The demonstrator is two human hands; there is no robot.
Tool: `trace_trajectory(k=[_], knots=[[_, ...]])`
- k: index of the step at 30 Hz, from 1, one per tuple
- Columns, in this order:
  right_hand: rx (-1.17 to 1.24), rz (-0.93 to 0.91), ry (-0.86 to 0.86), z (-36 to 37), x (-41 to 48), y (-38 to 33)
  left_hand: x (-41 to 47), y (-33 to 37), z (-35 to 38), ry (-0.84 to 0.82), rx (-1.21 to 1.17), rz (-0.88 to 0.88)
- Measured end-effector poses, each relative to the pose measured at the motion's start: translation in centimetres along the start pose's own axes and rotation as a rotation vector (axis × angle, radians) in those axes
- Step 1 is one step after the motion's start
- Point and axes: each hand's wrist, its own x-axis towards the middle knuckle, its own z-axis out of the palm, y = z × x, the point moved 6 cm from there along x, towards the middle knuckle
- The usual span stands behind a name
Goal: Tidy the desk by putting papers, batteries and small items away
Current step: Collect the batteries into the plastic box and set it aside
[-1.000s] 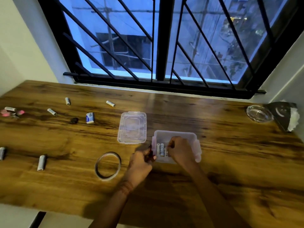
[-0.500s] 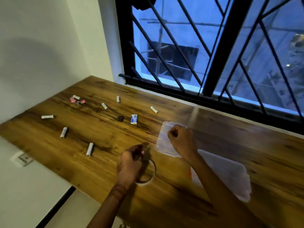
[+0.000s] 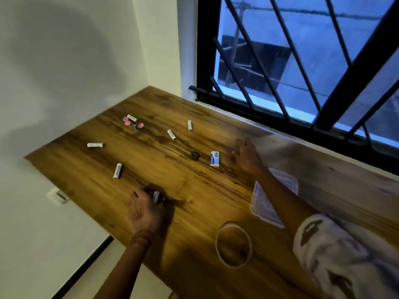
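Several white batteries lie scattered on the wooden desk (image 3: 194, 190), among them one (image 3: 117, 171) at the left, one (image 3: 95, 145) farther left and one (image 3: 171, 135) near the middle. At the desk's front edge my left hand (image 3: 146, 210) curls its fingers round another white battery (image 3: 155, 196). Reaching far forward, my right hand (image 3: 246, 154) is blurred, with fingers stretched out low over the wood beside a small white-and-blue box (image 3: 215, 158). I see nothing held in it. A clear plastic lid (image 3: 262, 205) lies under my right forearm.
A pink-tipped bunch of keys (image 3: 133, 125) with a battery (image 3: 132, 118) beside it lies far left, and another battery (image 3: 190, 125) is near the window. A small dark lump (image 3: 195, 155) and a tape ring (image 3: 233, 244) rest on the desk. A wall socket (image 3: 57, 196) sits below the desk's left edge.
The view has swung left. My left hand moved left from the tape ring onto a battery and took hold of it. My right hand left the lid and stretched forward, its fingers opening.
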Motion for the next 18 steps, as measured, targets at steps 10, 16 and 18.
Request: trace_trajectory(k=[10, 16, 18], knots=[[-0.169, 0.061, 0.193, 0.2, 0.8, -0.4, 2.1, 0.4, 1.0, -0.1, -0.014, 0.083], [0.456, 0.197, 0.176, -2.0, -4.7, -1.0, -0.4, 4.1, 3.0, -0.256, -0.238, 0.095], [0.711, 0.284, 0.065, -1.9, -7.5, -0.8, -2.6, 6.4, 4.1, -0.381, -0.442, 0.053]])
